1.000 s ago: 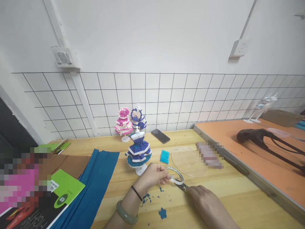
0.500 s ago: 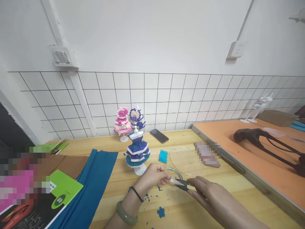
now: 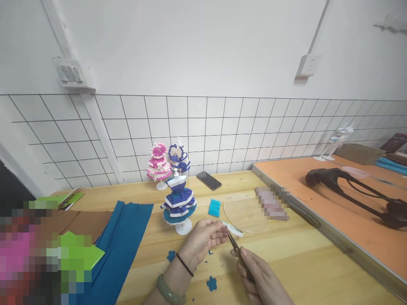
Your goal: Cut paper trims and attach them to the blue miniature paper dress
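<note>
- White tape ring (image 3: 234, 231) is pinched by the left hand (image 3: 206, 236), lower centre of the frame.
- Dark scissors (image 3: 234, 244) are gripped by the right hand (image 3: 258, 273), bottom right of centre.

Bright, even, diffuse light washed the wall (image 3: 222, 51) pale, with a soft shadow beneath the socket (image 3: 309, 65) at two o'clock. Wide-angle distortion slanted the smeary switch box (image 3: 70, 74) at ten; coarse pixelation masked eight o'clock.
</note>
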Available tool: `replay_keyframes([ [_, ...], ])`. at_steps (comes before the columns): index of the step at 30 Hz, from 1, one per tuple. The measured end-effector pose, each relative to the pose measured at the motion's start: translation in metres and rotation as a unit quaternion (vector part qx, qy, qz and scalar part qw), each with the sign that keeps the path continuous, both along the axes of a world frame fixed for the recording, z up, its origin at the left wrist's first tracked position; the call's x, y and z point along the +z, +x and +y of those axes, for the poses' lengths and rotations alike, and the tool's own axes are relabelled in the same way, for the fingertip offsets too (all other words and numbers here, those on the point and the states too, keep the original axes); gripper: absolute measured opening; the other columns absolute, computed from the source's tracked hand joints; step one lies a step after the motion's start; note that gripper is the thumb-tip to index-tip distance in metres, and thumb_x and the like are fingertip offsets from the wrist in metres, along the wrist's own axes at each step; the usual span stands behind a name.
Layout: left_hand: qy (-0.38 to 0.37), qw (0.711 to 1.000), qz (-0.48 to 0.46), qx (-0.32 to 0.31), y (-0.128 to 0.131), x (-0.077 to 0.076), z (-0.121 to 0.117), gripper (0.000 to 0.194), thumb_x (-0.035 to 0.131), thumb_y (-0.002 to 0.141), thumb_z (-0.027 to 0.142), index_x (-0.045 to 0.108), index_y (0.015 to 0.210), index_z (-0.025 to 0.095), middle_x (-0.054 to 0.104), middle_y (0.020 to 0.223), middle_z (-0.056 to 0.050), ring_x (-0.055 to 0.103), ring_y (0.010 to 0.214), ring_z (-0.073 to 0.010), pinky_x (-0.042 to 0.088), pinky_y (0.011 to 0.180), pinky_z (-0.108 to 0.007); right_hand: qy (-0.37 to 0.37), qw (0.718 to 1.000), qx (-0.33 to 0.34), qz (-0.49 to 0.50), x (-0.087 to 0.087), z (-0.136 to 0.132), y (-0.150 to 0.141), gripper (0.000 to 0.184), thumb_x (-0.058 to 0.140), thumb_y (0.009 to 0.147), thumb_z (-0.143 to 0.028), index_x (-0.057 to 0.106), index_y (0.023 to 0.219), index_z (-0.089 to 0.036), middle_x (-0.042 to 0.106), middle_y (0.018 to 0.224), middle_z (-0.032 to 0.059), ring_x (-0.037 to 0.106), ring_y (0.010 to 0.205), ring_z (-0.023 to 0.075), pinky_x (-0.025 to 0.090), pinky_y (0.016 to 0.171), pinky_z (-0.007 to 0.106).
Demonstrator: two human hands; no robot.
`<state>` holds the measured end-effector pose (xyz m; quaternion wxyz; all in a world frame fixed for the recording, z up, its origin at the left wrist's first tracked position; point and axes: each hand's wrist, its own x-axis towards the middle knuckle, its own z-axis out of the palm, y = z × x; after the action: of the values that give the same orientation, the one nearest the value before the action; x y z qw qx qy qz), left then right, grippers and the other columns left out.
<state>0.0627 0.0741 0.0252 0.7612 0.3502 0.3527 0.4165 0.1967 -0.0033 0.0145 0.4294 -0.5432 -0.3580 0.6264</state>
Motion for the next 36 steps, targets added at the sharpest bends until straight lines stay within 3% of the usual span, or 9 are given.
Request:
replay_keyframes([
  [6,-0.003,1.000,-0.001,0.012,0.002,0.004,-0.003,0.019,0.064,0.069,0.027,0.061,0.075,0.010,0.067,0.079,-0.013,0.063,0.073,-0.0181,0.047,0.072,-0.030,0.089,0.994,-0.017,-0.069,0.004,0.002,0.004,0.047,0.046,0.070,-0.064,0.050,0.081,-0.019,0.030,0.050,-0.0091,0.021,0.036,0.0036,0.013,0.033,0.017],
  [8,0.000,1.000,0.005,0.011,0.003,0.004,-0.003,0.019,0.065,0.068,0.027,0.062,0.075,0.009,0.067,0.080,-0.013,0.063,0.075,-0.0186,0.046,0.073,-0.030,0.152,0.980,-0.044,-0.117,0.010,0.009,0.007,0.039,0.052,0.070,-0.056,0.052,0.080,-0.018,0.040,0.053,-0.0057,0.037,0.043,0.0081,0.027,0.037,0.018],
  [10,0.009,1.000,0.011,0.002,0.004,0.005,-0.004,0.019,0.066,0.067,0.027,0.062,0.074,0.009,0.067,0.080,-0.013,0.063,0.076,-0.0190,0.046,0.074,-0.031,0.212,0.961,-0.057,-0.167,0.016,0.019,0.009,0.032,0.060,0.068,-0.048,0.054,0.078,-0.018,0.053,0.067,0.0003,0.051,0.065,0.0155,0.040,0.054,0.021],
  [12,0.022,1.000,0.018,-0.011,0.005,0.006,-0.006,0.020,0.066,0.067,0.028,0.062,0.072,0.009,0.068,0.082,-0.013,0.063,0.077,-0.0188,0.045,0.074,-0.030,0.235,0.949,-0.039,-0.206,0.019,0.031,0.011,0.030,0.058,0.070,-0.046,0.055,0.077,-0.017,0.057,0.073,0.0027,0.054,0.075,0.0195,0.042,0.064,0.023],
  [15,0.021,0.999,0.039,-0.015,0.006,0.008,-0.007,0.020,0.067,0.066,0.028,0.062,0.073,0.009,0.068,0.084,-0.014,0.063,0.077,-0.0187,0.045,0.072,-0.029,0.243,0.935,-0.024,-0.256,0.016,0.045,0.013,0.031,0.052,0.072,-0.048,0.055,0.073,-0.016,0.059,0.072,0.0036,0.054,0.074,0.0205,0.041,0.063,0.024],
  [19,0.001,1.000,0.014,-0.003,0.005,0.007,-0.006,0.019,0.067,0.066,0.025,0.061,0.074,0.009,0.068,0.083,-0.014,0.063,0.075,-0.0187,0.046,0.072,-0.031,0.216,0.941,-0.041,-0.258,0.005,0.049,0.020,0.033,0.050,0.073,-0.050,0.054,0.069,-0.017,0.052,0.060,-0.0010,0.048,0.056,0.0143,0.035,0.048,0.021],
  [25,-0.026,0.999,-0.027,-0.016,0.006,0.001,-0.003,0.017,0.066,0.068,0.024,0.061,0.073,0.009,0.068,0.080,-0.014,0.063,0.074,-0.0185,0.047,0.072,-0.029,0.116,0.980,-0.051,-0.153,-0.008,0.048,0.026,0.038,0.057,0.066,-0.055,0.047,0.065,-0.018,0.025,0.043,-0.0105,0.021,0.035,0.0051,0.016,0.034,0.019],
  [32,-0.039,0.999,-0.037,-0.008,0.008,0.002,-0.004,0.015,0.065,0.069,0.023,0.062,0.074,0.008,0.068,0.080,-0.014,0.063,0.073,-0.0183,0.047,0.073,-0.030,0.088,0.990,-0.059,-0.098,0.000,0.044,0.026,0.041,0.057,0.065,-0.057,0.036,0.062,-0.021,0.023,0.041,-0.0129,0.017,0.032,0.0027,0.013,0.033,0.017],
  [36,-0.045,0.998,-0.048,-0.004,0.009,0.004,-0.004,0.015,0.065,0.069,0.022,0.062,0.074,0.008,0.068,0.081,-0.015,0.063,0.075,-0.0191,0.047,0.074,-0.030,0.028,0.999,-0.025,-0.007,-0.001,0.031,0.025,0.046,0.047,0.067,-0.065,0.043,0.067,-0.020,0.021,0.041,-0.0131,0.015,0.030,0.0019,0.010,0.031,0.015],
])
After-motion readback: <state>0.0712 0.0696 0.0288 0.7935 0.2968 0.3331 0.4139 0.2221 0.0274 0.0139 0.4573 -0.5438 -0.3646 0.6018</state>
